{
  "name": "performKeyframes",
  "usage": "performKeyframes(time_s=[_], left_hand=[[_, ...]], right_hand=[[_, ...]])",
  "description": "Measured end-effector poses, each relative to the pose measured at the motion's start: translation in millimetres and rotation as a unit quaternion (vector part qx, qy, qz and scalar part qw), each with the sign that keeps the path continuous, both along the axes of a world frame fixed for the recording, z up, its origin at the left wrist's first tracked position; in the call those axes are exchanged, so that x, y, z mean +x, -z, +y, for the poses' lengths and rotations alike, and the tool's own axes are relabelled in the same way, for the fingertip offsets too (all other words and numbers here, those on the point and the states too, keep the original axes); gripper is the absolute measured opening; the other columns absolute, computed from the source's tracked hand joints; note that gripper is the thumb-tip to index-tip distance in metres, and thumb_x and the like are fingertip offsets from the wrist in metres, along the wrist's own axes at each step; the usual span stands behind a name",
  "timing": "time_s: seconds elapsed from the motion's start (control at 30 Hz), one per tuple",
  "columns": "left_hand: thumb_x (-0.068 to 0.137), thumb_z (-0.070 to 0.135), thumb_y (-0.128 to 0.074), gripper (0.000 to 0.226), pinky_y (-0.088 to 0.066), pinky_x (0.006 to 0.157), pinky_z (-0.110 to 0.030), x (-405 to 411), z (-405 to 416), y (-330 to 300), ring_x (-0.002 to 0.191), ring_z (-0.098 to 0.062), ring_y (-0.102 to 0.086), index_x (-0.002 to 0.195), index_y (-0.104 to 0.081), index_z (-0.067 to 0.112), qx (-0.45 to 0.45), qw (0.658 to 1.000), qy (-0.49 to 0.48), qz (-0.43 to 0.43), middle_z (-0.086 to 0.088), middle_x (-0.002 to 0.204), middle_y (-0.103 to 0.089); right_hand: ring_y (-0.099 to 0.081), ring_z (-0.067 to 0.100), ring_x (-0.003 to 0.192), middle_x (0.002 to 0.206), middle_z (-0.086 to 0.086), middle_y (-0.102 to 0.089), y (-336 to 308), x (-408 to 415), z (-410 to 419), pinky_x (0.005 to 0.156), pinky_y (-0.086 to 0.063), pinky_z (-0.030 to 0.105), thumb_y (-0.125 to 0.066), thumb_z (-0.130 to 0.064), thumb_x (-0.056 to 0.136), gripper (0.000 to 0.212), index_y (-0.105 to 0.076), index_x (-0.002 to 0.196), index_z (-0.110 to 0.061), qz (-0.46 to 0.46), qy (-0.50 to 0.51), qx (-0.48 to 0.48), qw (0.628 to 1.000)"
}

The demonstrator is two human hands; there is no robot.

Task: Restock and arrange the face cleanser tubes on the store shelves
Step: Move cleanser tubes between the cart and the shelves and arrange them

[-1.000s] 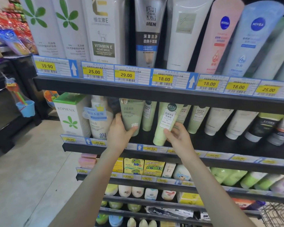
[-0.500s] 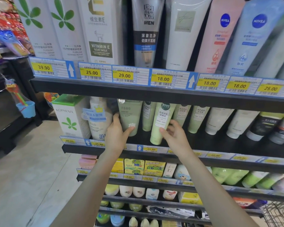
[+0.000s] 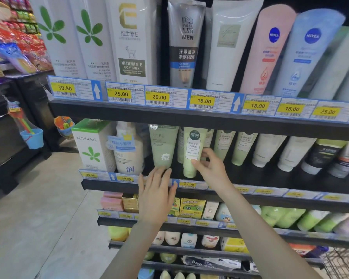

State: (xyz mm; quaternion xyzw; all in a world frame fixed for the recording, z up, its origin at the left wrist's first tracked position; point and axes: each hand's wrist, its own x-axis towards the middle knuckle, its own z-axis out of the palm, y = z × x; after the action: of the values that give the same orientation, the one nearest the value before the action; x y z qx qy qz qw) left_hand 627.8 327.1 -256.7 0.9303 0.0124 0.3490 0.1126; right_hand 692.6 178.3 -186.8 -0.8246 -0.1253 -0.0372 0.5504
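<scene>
Right hand (image 3: 212, 170) pinches the pale green tube (image 3: 191, 152); left hand (image 3: 157, 190) hangs open. A careless nudge could topple the darker tube (image 3: 163, 148) just left of that pinch.

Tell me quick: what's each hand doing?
Left hand: open, fingers straight, holding nothing.
Right hand: pinching the pale green tube.

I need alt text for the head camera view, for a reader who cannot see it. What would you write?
A person's right hand pinches a light green cleanser tube standing on a store shelf, while the left hand hovers open below a sage green tube. Rows of other tubes and yellow price tags fill the shelves.
</scene>
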Motion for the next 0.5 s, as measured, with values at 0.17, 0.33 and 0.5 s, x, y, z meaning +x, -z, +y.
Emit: performKeyframes(time_s=[0.17,0.33,0.5], left_hand=[[0.086,0.037,-0.055,0.037,-0.031,0.099,-0.061,-3,3,11,0.123,-0.022,-0.048,0.116,-0.062,0.017,0.048,0.999,-0.004,0.023,-0.004,0.121,-0.063],[0.068,0.030,-0.080,0.049,-0.036,0.093,-0.065,-7,2,3,0.117,-0.025,-0.058,0.113,-0.065,0.015,0.055,0.998,-0.005,0.043,-0.005,0.117,-0.066],[0.067,0.028,-0.080,0.051,-0.036,0.092,-0.066,-8,4,3,0.115,-0.025,-0.059,0.114,-0.065,0.014,0.064,0.997,-0.009,0.051,-0.005,0.116,-0.066]], right_hand=[[-0.054,0.005,0.101,0.121,0.004,-0.062,4,2,2,0.085,-0.041,0.016,-0.063,-0.011,0.088,0.033,-0.055,0.120,-0.008,-0.019,0.007,-0.050,0.999],[-0.058,0.012,0.103,0.121,0.006,-0.063,6,8,6,0.086,-0.044,0.022,-0.064,-0.013,0.087,0.033,-0.055,0.119,-0.008,-0.013,0.015,-0.068,0.997],[-0.058,0.015,0.110,0.124,0.004,-0.061,8,11,10,0.088,-0.044,0.024,-0.062,-0.018,0.089,0.035,-0.053,0.121,-0.011,-0.013,0.022,-0.089,0.996]])
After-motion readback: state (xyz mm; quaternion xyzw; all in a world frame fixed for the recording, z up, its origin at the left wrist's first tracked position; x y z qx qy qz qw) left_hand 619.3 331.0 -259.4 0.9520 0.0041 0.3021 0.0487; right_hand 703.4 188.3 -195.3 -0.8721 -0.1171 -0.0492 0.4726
